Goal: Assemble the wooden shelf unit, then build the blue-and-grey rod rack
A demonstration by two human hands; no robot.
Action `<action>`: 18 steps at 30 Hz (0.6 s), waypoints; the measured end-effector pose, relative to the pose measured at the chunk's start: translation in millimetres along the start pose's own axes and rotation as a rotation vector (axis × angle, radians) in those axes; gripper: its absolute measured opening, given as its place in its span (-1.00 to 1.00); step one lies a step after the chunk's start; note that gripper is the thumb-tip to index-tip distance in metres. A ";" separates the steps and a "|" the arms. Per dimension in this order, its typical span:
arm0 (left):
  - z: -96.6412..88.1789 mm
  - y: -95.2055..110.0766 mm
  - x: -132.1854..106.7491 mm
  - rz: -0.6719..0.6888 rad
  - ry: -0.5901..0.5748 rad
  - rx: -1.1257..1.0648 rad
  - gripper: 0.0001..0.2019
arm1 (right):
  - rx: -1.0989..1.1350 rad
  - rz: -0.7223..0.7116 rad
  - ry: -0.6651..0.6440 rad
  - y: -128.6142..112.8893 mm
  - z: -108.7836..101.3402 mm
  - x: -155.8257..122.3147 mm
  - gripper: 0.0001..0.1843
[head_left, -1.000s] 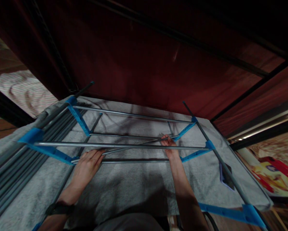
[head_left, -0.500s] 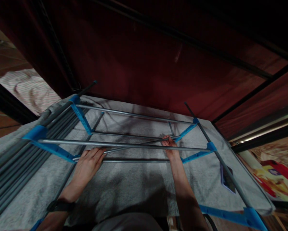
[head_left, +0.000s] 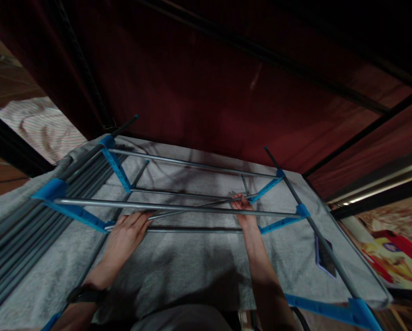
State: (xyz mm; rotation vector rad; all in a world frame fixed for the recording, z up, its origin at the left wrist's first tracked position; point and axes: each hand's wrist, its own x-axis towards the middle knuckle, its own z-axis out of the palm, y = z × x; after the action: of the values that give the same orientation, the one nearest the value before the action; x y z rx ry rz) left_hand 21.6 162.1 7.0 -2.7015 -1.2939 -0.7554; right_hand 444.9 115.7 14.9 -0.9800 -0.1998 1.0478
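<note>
Your left hand (head_left: 125, 236) lay flat, fingers spread and extended, on the near end of a thin loose rod (head_left: 195, 207) and the rack's lowest near rail (head_left: 192, 230); it pressed down rather than closed around anything. Your right hand (head_left: 244, 212) sat at about 3 o'clock from the left, fingers curled and pinching the far end of the same rod, just beside a blue bracket (head_left: 266, 187). The rod ran slantwise between your two hands, rising from the left at 9 o'clock toward the right at 3 o'clock, under the upper rail (head_left: 178, 208).

The rack (head_left: 206, 168), grey metal rails joined by blue plastic brackets, stood over a grey towel (head_left: 178, 271) spread beneath it. A bundle of grey rods (head_left: 26, 248) lay at 8 o'clock along the towel's left edge. A dark flat phone (head_left: 324, 257) lay on the towel at 4 o'clock, well apart from your right hand. You wore a dark watch (head_left: 83, 294) on your left wrist.

Beyond the rack, at 12 o'clock, hung a dark red curtain (head_left: 192, 92). Striped cloth (head_left: 40, 128) showed at 10 o'clock, and colourful printed fabric (head_left: 395, 248) at 4 o'clock past the towel's edge.
</note>
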 end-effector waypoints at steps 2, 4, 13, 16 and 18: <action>0.5 0.2 0.1 0.003 -0.005 0.001 -0.64 | 0.000 -0.001 0.004 0.6 -1.1 0.0 -0.92; 0.9 0.8 0.5 -0.001 -0.003 -0.003 -0.64 | 0.002 -0.004 0.007 1.3 -2.2 0.0 -0.93; -1.6 3.8 3.7 0.005 0.013 0.000 -0.63 | 0.004 -0.003 0.004 0.8 -3.8 0.1 -0.88; -2.4 4.8 4.1 0.007 0.013 0.004 -0.62 | 0.004 -0.005 -0.018 1.6 -4.6 -3.7 -0.85; -2.0 5.1 4.4 0.001 0.015 -0.007 -0.62 | -0.001 -0.006 -0.028 4.9 -4.8 -7.9 -0.86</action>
State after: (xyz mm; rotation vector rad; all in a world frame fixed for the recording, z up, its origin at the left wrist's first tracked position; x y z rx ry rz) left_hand 26.9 161.4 11.6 -2.6966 -1.2894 -0.7802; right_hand 440.3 107.2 10.7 -0.9655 -0.2258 1.0568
